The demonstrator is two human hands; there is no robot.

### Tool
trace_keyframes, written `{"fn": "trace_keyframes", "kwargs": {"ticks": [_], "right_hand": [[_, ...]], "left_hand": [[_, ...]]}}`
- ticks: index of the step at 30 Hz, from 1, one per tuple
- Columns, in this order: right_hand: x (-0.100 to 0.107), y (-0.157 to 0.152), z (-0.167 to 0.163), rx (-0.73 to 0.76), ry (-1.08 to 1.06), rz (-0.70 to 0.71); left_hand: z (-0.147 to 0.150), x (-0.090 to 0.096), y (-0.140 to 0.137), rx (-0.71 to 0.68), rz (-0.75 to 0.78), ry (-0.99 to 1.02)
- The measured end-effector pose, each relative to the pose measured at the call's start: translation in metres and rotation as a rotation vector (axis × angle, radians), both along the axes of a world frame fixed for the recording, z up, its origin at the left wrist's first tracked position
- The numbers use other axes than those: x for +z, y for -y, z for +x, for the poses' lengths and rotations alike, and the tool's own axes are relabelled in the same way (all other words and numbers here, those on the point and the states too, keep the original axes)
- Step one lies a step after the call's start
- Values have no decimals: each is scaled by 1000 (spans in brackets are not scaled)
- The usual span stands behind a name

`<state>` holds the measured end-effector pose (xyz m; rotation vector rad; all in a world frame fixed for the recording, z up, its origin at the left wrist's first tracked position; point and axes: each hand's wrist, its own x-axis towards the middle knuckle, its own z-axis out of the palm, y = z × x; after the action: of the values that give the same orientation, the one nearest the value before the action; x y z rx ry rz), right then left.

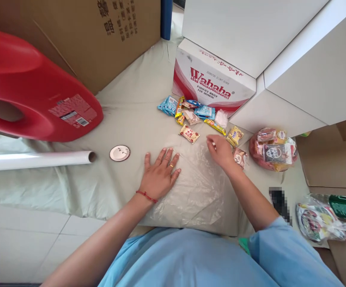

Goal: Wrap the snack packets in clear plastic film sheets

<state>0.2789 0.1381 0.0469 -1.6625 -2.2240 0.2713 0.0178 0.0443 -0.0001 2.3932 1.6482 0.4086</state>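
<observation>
My left hand [160, 172] lies flat, fingers spread, at the upper left part of a clear, wrinkled plastic bag [197, 187] on the cloth-covered surface. At the bag's upper right edge, my right hand [221, 151] is closed with its fingertips together; what they hold, if anything, is hidden. Just beyond the hands lies a cream snack packet [189, 134]. Beside my right hand are a yellow snack packet [234, 136] and a brown snack packet [239, 157]. A round white disc [119, 153] sits left of my left hand.
Several small snack packets [191, 117] lie against a Wahaha water carton [213, 81]. A filled snack basket [252, 153] stands at right, near a pixelated dark object [280, 205]. Leftward are a red jug [41, 87], a white roll [41, 160] and a large cardboard box [80, 36].
</observation>
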Motion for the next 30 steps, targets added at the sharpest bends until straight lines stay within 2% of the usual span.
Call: {"fn": "trace_keyframes", "kwargs": {"ticks": [3,5,7,9,12,14,15,17,20,22,24,26,28,30], "right_hand": [[-9,-62,-37,-37,101,63],[-12,-89,-57,-18,164,41],[-12,-105,-67,-23,171,-1],[-7,-107,-66,-93,77,-24],[6,-80,-46,-211,-218,-47],[14,-43,-27,-203,-400,-108],[16,-20,-17,-146,-439,-164],[16,28,-1,-28,-419,-225],[6,91,9,180,-253,-146],[-2,119,8,271,-127,-118],[-3,134,6,326,-28,-172],[5,135,7,400,13,-303],[19,120,11,491,-19,-423],[31,88,16,500,-73,-420]], "left_hand": [[-2,0,0,-13,4,-24],[-3,0,0,-14,11,-29],[-4,0,0,-12,17,-27],[-4,-1,0,-11,23,-18],[-4,-3,0,-5,27,6],[-4,-4,0,1,25,23],[-4,-4,0,2,23,30],[-3,-4,0,0,21,43],[-4,-1,0,-1,14,57],[-4,0,-1,0,8,54],[-4,1,-1,-3,9,43],[-4,0,-1,-8,17,35],[-4,0,-1,-12,23,31],[-3,0,-1,-7,23,30]]}}
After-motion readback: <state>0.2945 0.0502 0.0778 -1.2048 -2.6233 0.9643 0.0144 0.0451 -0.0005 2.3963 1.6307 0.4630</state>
